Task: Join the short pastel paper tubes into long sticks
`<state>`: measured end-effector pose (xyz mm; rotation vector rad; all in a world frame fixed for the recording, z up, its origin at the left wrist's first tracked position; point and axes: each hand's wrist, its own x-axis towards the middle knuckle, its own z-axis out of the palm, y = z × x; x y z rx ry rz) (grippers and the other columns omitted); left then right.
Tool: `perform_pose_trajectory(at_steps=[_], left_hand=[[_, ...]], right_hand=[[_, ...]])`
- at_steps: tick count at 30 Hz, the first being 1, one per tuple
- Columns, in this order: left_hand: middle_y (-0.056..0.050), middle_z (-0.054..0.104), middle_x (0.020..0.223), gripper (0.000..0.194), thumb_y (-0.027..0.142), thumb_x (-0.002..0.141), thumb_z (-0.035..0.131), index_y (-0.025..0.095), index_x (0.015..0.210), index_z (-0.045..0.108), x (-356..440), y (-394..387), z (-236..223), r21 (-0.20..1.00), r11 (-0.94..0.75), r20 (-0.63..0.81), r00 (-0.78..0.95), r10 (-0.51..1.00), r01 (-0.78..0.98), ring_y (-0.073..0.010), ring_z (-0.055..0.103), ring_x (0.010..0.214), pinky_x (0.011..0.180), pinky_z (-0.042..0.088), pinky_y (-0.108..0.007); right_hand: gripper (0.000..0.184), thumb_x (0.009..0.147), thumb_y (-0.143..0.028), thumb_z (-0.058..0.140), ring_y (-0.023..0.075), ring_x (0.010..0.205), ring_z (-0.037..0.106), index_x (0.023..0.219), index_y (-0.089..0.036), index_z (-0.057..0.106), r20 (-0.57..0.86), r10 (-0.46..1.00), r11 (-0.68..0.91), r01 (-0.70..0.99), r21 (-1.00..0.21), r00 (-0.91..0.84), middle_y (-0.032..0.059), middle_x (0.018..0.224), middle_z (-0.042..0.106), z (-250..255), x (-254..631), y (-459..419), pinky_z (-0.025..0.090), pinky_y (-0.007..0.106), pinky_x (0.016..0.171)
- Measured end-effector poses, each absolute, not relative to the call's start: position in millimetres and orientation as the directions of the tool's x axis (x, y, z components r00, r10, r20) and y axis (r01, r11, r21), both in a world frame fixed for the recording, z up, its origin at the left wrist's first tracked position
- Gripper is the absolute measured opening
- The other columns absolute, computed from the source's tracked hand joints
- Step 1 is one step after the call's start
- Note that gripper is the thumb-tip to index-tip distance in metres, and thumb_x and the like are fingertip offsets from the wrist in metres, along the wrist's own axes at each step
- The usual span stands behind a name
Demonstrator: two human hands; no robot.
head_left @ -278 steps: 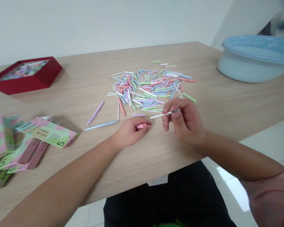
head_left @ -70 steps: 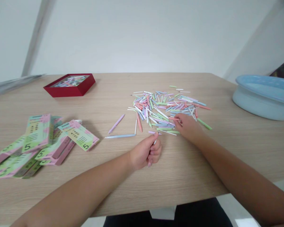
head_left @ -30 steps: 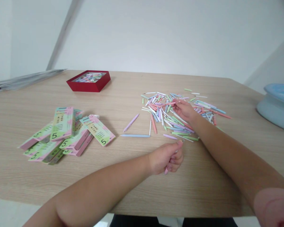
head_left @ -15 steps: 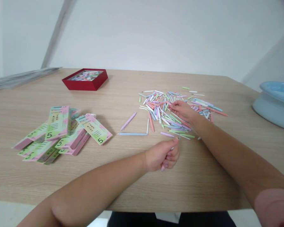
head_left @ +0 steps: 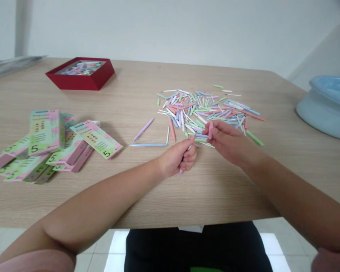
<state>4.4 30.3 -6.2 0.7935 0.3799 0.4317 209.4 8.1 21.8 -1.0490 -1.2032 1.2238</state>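
My left hand [head_left: 180, 156] is closed around a slim pen part with a pink lower end [head_left: 181, 172]; most of it is hidden by the fingers. Between the thumb and fingertips of my right hand [head_left: 229, 145] is a short pink pen cap [head_left: 210, 129], held upright just right of the left fist. Behind both hands spreads a heap of pastel pen parts [head_left: 184, 109], with caps, barrels and thin white refills mixed together. To the heap's left lie a purple pen [head_left: 144, 129], a light blue pen [head_left: 149, 144], a white refill [head_left: 168, 135] and a coral barrel [head_left: 172, 129].
Several green-and-pink boxes [head_left: 45, 132] marked 5 are stacked at the left. A red box [head_left: 79, 81] of pen parts stands at the back left. At the right edge sits a light blue rounded object [head_left: 325, 109]. The wooden table's front edge [head_left: 170, 226] runs before me.
My right hand has drawn back from the heap towards my left hand, now with the pink cap upright in its fingers. My left hand stays closed. The camera view has shifted.
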Motion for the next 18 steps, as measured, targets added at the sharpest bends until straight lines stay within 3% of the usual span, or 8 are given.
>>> perform_pose_trajectory(at_steps=[4, 8, 18], left_hand=[[0.007, 0.030, 0.051, 0.065, 0.067, 0.100, 0.050, 0.021, 0.058, 0.033, 3.0, 32.7, -6.2, 0.713, 0.682, -0.191, 0.890, 0.414, -0.164, -0.0053, 0.023, 0.034, 0.033, 0.018, -0.018], [0.007, 0.029, 0.051, 0.065, 0.067, 0.099, 0.054, 0.021, 0.058, 0.033, 2.9, 32.1, -4.4, 0.753, 0.653, -0.222, 0.901, 0.372, -0.084, -0.0052, 0.022, 0.034, 0.033, 0.015, -0.018], [0.008, 0.026, 0.050, 0.066, 0.070, 0.097, 0.053, 0.022, 0.058, 0.033, 6.1, 26.7, -2.6, 0.824, 0.567, -0.268, 0.887, 0.376, 0.009, -0.0050, 0.021, 0.035, 0.032, 0.013, -0.019]], right_hand=[[0.023, 0.084, -0.045, 0.085, 0.0166, 0.082, 0.056, 0.085, -0.028, 0.069, 0.069, 0.998, 0.066, -0.209, -0.976, -0.004, 0.0013, 0.089, 0.061, 13.3, 207.6, -20.4, 0.053, 0.033, 0.079], [0.028, 0.080, -0.046, 0.087, 0.0185, 0.085, 0.061, 0.087, -0.029, 0.066, 0.005, 0.993, 0.035, -0.263, -0.964, 0.114, 0.0022, 0.096, 0.066, 7.7, 204.9, -22.3, 0.056, 0.034, 0.074], [0.024, 0.084, -0.038, 0.086, 0.0144, 0.096, 0.071, 0.099, -0.031, 0.069, 0.136, 0.980, 0.181, -0.370, -0.911, 0.144, -0.0020, 0.105, 0.075, 7.9, 200.1, -27.3, 0.064, 0.029, 0.083]])
